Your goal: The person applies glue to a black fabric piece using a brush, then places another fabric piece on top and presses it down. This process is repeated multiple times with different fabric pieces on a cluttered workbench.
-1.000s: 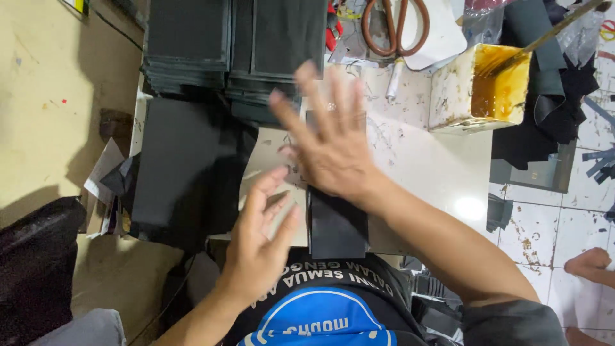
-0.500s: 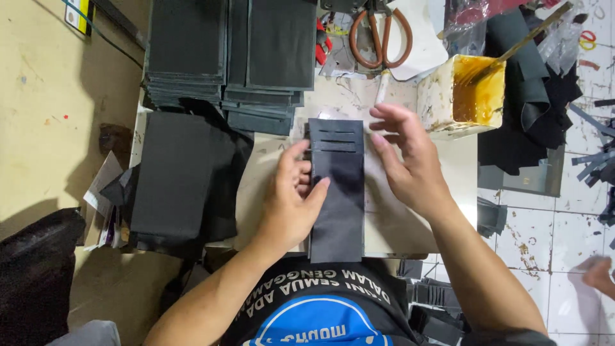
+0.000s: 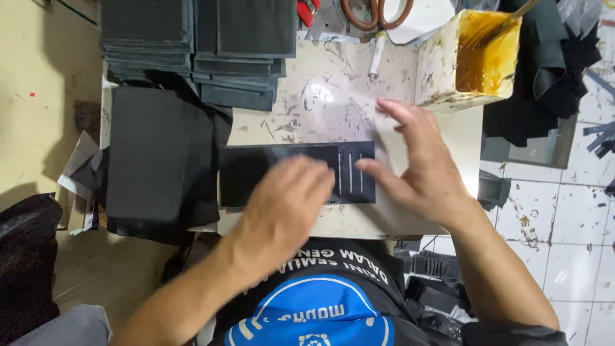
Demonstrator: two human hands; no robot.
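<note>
Two hands (image 3: 349,192) flat on black slotted strip (image 3: 256,174), yellow glue tub (image 3: 471,61) behind.

Flat black rectangular piece (image 3: 269,170) with three slits, lengthwise across worktable.

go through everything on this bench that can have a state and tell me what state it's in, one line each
Black slotted piece: lying flat crosswise on the board, under both hands.
Left hand: palm down, pressing on the piece.
Right hand: fingers spread, fingertips at the piece's slotted end.
Glue tub: open, yellow glue inside, stick standing in it.
Scissors: lying unused.
Black sheets: stacked in piles.
</note>
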